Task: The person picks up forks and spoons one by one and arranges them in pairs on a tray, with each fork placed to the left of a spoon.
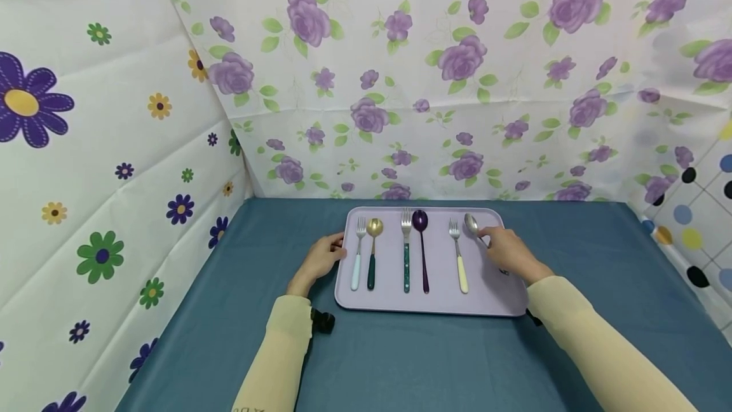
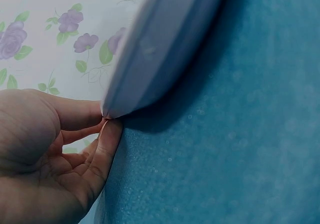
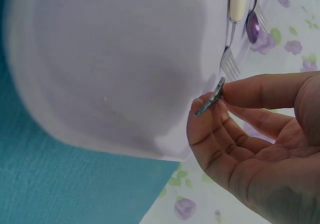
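A pale lilac tray (image 1: 389, 301) lies on the table, carrying cutlery in pairs. On its left edge my left hand (image 1: 321, 257) pinches the rim between thumb and fingers, seen close in the left wrist view (image 2: 75, 149). Near the tray's right side my right hand (image 1: 511, 253) holds a silver spoon (image 1: 471, 224) by its handle, bowl pointing away. In the right wrist view the patterned handle end (image 3: 212, 98) sticks out between thumb and fingers; the rest of the spoon is hidden there. Just left of it lies a fork with a cream handle (image 1: 462, 275).
Also on the tray are a fork with a pale blue handle (image 1: 356, 272), a gold spoon with a green handle (image 1: 372, 269), a fork with a speckled green handle (image 1: 406, 266) and a dark purple spoon (image 1: 424, 259). Flowered cloth (image 1: 400, 145) hangs behind the blue-covered table (image 1: 423, 367).
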A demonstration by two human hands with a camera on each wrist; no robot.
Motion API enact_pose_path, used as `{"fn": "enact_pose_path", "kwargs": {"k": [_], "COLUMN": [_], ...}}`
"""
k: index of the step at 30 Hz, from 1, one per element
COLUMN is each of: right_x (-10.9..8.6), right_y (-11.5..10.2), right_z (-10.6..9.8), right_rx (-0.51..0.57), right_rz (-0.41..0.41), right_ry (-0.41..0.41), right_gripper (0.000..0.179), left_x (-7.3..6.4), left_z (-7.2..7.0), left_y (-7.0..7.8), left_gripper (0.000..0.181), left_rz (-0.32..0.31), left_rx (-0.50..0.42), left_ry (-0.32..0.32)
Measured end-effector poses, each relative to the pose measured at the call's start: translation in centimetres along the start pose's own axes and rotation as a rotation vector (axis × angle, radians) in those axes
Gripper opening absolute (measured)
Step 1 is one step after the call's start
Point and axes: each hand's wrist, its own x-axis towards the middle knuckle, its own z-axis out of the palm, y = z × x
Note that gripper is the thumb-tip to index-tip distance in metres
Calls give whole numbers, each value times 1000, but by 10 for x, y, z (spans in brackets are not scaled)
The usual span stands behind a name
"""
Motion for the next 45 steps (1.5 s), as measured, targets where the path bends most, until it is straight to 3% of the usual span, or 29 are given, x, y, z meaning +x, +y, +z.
{"fn": "enact_pose_path", "kwargs": {"k": [13, 22, 33, 39, 45], "right_x": [5, 7, 10, 15, 15], "right_y": [0, -7, -21, -20, -22], "right_z": [5, 9, 10, 15, 17], "right_rx": [-26, -45, -84, -8, -1], "right_rz": [-26, 4, 10, 75, 111], "right_ry": [7, -53, -53, -102, -118], "right_gripper": [45, 48, 37, 22, 27], "left_x": [0, 1, 0, 0, 0], "left_z": [0, 1, 0, 0, -1], "left_y": [-1, -2, -1, -1, 0], "left_gripper": [50, 50, 50, 50, 50], "left_rz": [3, 4, 5, 5, -4], "left_rx": [3, 4, 6, 9, 4], "left_ry": [-5, -2, -1, -3, -2]}}
